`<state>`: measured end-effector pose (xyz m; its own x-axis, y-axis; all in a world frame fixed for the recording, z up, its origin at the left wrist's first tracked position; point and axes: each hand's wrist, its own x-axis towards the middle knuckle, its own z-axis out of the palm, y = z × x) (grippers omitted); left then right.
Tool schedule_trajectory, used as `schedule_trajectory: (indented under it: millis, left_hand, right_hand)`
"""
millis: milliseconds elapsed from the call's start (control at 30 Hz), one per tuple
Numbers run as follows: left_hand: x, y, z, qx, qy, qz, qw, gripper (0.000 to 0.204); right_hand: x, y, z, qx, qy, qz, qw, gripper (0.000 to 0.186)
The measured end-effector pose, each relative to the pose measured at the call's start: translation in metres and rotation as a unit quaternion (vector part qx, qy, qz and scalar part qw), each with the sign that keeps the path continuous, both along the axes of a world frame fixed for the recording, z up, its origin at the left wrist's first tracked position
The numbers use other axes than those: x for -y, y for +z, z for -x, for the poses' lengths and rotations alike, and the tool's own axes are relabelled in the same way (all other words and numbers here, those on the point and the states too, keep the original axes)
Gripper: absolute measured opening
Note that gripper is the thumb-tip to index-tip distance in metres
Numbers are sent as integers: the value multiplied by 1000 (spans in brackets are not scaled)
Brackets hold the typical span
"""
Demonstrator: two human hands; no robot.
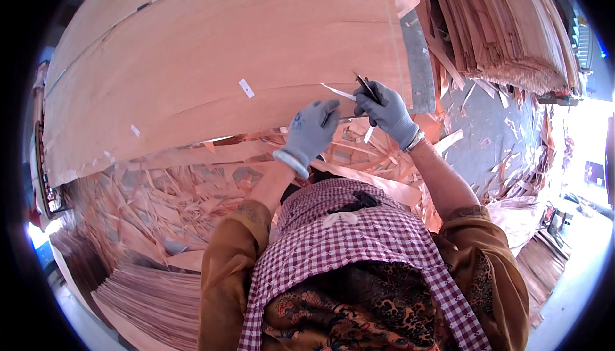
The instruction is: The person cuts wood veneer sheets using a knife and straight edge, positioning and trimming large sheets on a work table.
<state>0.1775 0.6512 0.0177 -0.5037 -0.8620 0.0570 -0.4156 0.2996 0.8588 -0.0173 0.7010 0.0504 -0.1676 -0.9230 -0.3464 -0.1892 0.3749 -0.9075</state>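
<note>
While the grey-gloved left hand (312, 130) pinches a thin white tape strip (337, 92), the gloved right hand (386, 110) grips a dark blade (366, 85) at the pale wood veneer sheet's (211, 62) near edge; small white patches (246, 88) already dot the sheet.

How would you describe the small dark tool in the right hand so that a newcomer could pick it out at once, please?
Start at the large sheet of wood veneer that fills the upper picture and follow its near edge to the right, where two grey-gloved hands meet. The right hand grips a thin dark tool whose tip points up onto the sheet. It is the only dark, narrow thing there; the strips beside it are pale.
</note>
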Motion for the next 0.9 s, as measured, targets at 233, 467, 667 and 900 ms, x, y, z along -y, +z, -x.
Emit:
schedule_trajectory:
  millis: [233,467,667,900]
  left_hand:
    - [39,14,15,-277,56,-471,836,16]
    - [53,11,14,-240,199,-205,928,15]
    - [32,-7,-5,126,-77,322,935,41]
    - [30,-4,6,280,-116,314,900,48]
  right_hand:
    - [5,9,-9,-57,39,11,998,19]
    - [15,-19,-2,-63,-10,0,998,15]
    - [12,-17,2,-48,-26,-37,998,16]
    - [9,-6,9,-111,1,-89,990,20]
